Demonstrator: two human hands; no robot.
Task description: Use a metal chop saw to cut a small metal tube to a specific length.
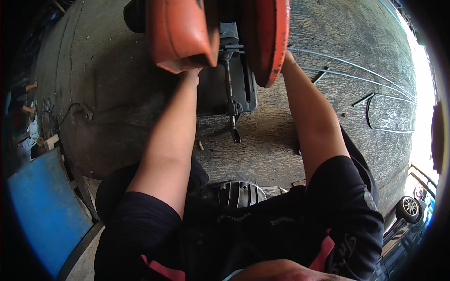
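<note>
An orange cut-off saw (pixel 183 33) fills the top middle, its round blade guard (pixel 281 42) on the right side. Below it lies a dark metal base (pixel 246 89) with a threaded clamp screw (pixel 229 82) pointing toward me. My left hand (pixel 191 75) reaches under the saw's orange housing, and only the wrist side shows. At the guard's right edge, my right hand (pixel 288 58) is mostly hidden behind it. The fingers of both hands are out of sight. Thin metal rods (pixel 356 61) run rightward from beside the right hand.
A bent rod (pixel 369 114) lies on the worn board floor (pixel 262 164) at right. Near my lap sits a ribbed metal part (pixel 239 194). A blue panel (pixel 47 210) stands at lower left, with a cable (pixel 70 110) above. Beyond the right edge is a car wheel (pixel 409 209).
</note>
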